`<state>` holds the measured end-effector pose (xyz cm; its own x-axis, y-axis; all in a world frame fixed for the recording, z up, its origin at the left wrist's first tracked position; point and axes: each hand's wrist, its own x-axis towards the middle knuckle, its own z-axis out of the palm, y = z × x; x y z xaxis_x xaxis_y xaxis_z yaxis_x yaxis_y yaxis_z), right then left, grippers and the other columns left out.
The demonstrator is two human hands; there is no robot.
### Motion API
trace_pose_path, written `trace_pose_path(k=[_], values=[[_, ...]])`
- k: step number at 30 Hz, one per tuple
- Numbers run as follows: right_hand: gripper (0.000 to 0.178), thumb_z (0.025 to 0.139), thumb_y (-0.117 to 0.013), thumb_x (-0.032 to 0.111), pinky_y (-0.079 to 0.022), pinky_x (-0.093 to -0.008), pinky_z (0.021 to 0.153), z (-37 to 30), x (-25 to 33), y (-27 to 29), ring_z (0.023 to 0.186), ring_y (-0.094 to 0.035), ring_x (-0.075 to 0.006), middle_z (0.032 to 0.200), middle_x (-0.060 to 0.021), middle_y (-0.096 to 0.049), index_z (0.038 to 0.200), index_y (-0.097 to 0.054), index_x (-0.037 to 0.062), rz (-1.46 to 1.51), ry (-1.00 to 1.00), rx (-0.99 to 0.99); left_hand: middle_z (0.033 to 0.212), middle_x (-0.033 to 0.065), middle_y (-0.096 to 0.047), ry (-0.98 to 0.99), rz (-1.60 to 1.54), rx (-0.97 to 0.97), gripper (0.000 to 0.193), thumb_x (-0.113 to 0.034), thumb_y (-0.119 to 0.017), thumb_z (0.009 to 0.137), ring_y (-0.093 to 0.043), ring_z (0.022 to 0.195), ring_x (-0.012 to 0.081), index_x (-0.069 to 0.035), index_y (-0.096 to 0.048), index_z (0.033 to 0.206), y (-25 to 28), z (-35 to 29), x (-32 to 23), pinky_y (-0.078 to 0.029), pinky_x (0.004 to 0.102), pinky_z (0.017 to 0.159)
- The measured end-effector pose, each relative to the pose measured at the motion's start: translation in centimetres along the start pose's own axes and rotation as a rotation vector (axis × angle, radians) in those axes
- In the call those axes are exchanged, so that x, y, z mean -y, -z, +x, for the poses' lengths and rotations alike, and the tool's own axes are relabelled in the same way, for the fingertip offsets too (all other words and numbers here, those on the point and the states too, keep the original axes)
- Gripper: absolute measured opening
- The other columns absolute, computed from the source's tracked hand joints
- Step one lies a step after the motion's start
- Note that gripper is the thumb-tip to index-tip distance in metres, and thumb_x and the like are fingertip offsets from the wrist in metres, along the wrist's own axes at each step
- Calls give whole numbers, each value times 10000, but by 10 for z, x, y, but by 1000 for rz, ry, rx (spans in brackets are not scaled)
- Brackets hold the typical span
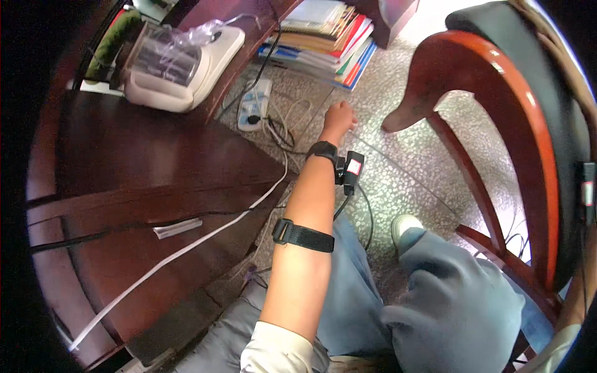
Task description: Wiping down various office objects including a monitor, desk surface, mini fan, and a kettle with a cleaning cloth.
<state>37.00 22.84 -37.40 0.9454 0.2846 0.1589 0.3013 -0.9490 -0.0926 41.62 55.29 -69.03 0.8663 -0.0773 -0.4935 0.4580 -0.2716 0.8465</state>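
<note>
My left hand hangs above the speckled floor with its fingers curled in, and nothing shows in it. It is nearest to a white power strip with a black plug in it and tangled cords beside it. A black strap with a small camera circles my left wrist, and a second strap goes round the forearm. At the right rim, part of my right forearm runs up beside the wooden chair with a dark seat pad; the fingers of that hand cannot be made out.
A stack of books and papers lies at the far end. On the dark wooden furniture at left stands a cream appliance with a clear container. A white cable crosses the wood. My legs are below.
</note>
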Motion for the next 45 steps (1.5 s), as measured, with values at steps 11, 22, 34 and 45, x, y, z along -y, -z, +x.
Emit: trace_pose_path(k=[11, 22, 34, 45], values=[[380, 901, -438, 190, -289, -322, 1012, 8, 11, 2, 1173, -428, -239, 1249, -130, -474, 1244, -437, 27, 274, 125, -96, 652, 107, -580, -234, -47, 78, 374, -302, -376, 897, -585, 567, 184, 32, -532, 834, 0, -9, -48, -477, 302, 505], [348, 816, -421, 155, -321, -472, 963, 56, 5, -7, 1127, -470, -297, 1189, -131, -522, 1146, -518, 108, 130, -75, 230, 811, 106, -624, -199, -65, -20, 380, -287, -352, 883, -598, 694, 216, 6, -593, 918, 85, -81, -27, -466, 337, 582], [375, 707, -578, 293, -412, -488, 865, 157, 239, -120, 1073, -463, -422, 1171, -233, -461, 1057, -603, 160, 335, -172, -29, 961, 183, -579, -520, 147, -524, 341, -225, -370, 867, -517, 941, 316, 18, -609, 878, 139, -121, -31, -388, 404, 820], [585, 734, -629, 171, -395, -428, 900, 248, 186, -227, 1039, -458, -423, 1152, -269, -428, 1261, -387, 89, 628, -9, -495, 891, 125, -567, 131, -890, -726, 352, -280, -354, 885, -524, 736, 218, 2, -565, 885, 119, -53, -46, -436, 355, 693]])
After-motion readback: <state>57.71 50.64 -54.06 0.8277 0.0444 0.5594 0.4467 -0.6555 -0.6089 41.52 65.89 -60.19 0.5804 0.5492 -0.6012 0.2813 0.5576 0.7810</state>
